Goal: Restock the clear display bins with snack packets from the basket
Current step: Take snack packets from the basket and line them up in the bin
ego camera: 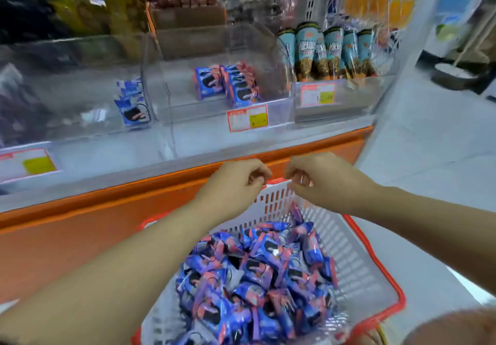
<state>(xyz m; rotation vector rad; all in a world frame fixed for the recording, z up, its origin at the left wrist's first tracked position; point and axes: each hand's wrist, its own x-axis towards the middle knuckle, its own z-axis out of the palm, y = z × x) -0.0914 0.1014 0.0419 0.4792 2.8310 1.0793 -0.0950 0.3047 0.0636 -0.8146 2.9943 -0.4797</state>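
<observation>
The restocking is looking barely begun. The white, red-rimmed basket (346,248) is sitting low in front of the person and is still carrying a deep heap of blue-and-pink snack packets (255,272), so most of the stock is waiting to be moved.

On the shelf above the orange front, the middle clear bin (182,81) is holding only a short row of matching packets (228,81) standing toward its back right. The rest of its floor is showing bare, so this bin is likely the one being filled. The left clear bin (80,89) is showing just a couple of blue packets (131,103) against its right wall. The right clear bin (349,106) is carrying a row of upright cone-shaped snacks (330,49) and appears reasonably stocked.

Both hands are hovering close together over the basket's far rim, well below the bins. The left hand (236,181) is curling its fingers with nothing visible inside them. The right hand (316,181) is also curling, right at the rim, and blur is hiding whether it is pinching the rim or anything else. Neither hand is visibly carrying a packet.
</observation>
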